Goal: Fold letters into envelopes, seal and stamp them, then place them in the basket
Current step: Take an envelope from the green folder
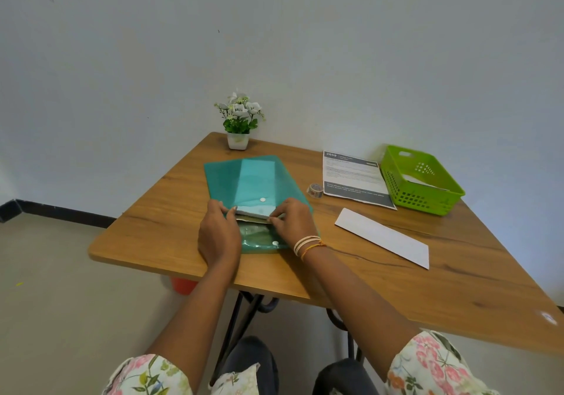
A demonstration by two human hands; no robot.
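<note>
A teal plastic folder (244,178) lies open on the wooden table (427,272), its flap hanging toward me. Both hands are at its mouth. My left hand (218,233) and my right hand (294,220) pinch the two ends of a small stack of white and brownish papers (254,211) at the folder's opening. A white envelope (383,237) lies flat to the right. A printed letter sheet (354,178) rests farther back, next to a green basket (422,201) with a white envelope inside. A small tape roll (316,189) sits beside the sheet.
A small white pot of artificial flowers (239,123) stands at the table's far corner against the wall. An orange object (183,284) shows under the table's left edge. My knees are below the front edge.
</note>
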